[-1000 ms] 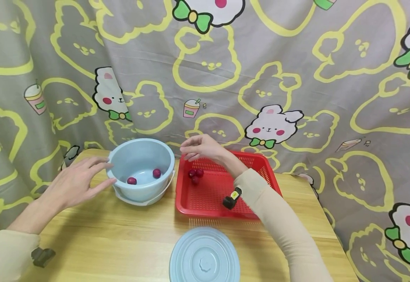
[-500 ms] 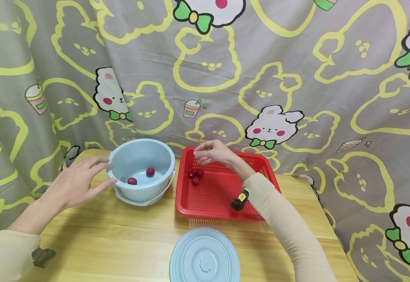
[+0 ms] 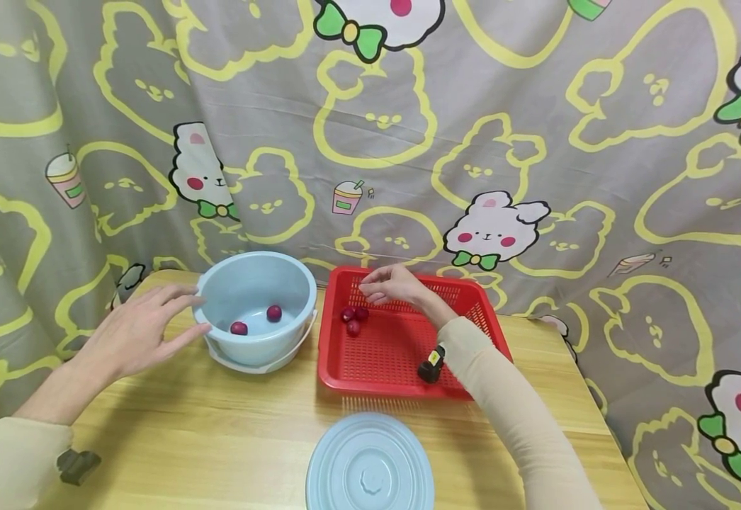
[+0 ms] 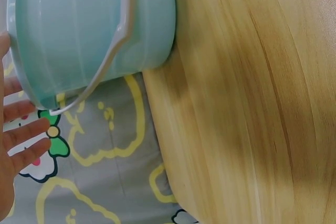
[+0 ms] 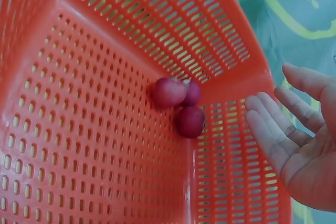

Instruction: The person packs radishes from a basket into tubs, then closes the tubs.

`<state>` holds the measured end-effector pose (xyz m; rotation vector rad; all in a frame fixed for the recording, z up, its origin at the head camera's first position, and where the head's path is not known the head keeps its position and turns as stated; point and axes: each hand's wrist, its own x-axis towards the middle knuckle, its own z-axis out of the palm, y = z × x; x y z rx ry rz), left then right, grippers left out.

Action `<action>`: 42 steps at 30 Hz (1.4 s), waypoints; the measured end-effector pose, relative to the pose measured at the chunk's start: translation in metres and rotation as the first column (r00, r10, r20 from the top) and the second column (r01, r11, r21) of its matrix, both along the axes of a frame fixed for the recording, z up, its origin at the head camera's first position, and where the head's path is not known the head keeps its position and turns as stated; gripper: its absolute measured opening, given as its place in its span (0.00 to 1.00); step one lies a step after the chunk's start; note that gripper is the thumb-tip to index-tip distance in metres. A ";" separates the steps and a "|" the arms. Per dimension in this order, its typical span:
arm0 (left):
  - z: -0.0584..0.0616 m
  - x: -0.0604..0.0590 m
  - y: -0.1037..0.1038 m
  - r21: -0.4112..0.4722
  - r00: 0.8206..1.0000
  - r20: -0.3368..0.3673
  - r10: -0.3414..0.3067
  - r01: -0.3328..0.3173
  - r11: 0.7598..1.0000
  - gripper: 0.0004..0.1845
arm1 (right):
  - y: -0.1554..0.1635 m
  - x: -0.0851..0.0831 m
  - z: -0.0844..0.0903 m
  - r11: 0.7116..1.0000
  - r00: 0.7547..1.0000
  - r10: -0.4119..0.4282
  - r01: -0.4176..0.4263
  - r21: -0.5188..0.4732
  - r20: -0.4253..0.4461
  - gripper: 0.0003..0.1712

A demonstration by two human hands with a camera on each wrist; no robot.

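Observation:
A light blue bucket [image 3: 262, 358] stands at the back left of the table with two round red radishes [image 3: 273, 313] inside it. My left hand [image 3: 141, 329] is at the bucket's left rim, fingers extended; whether it touches the rim I cannot tell. Right of the bucket lies a red plastic basket [image 3: 383, 386], where three radishes [image 5: 190, 122] cluster in the far left corner. Over the basket's back part hovers my right hand [image 3: 392, 285], its fingers loosely bent and holding nothing. In the right wrist view its fingers [image 5: 268, 129] are apart from the radishes.
A round light blue lid [image 3: 370, 467] lies on the wooden table [image 3: 217, 439] in front of the basket. The bucket's white handle [image 4: 113, 45] hangs down its side. A grey patterned curtain [image 3: 396, 85] hangs directly behind the table.
My right hand has moved right and slightly down, from beside the bucket to over the basket. One radish in the bucket has rolled a little leftward. The left hand stays put.

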<state>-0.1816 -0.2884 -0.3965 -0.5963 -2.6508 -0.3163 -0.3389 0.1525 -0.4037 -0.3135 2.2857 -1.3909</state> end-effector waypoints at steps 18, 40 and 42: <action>0.000 0.000 0.000 -0.004 1.000 0.002 -0.003 0.003 1.000 0.26 | 0.015 -0.011 -0.024 0.998 0.999 -0.026 0.023 0.051 0.041 0.23; -0.001 0.000 0.000 0.003 1.000 0.018 0.016 -0.016 1.000 0.25 | 0.011 -0.010 -0.045 0.991 0.989 -0.009 -0.010 0.130 0.146 0.23; -0.001 0.000 0.000 0.001 1.000 0.018 0.015 -0.015 1.000 0.26 | 0.011 -0.009 -0.045 0.990 0.988 -0.005 -0.017 0.140 0.155 0.24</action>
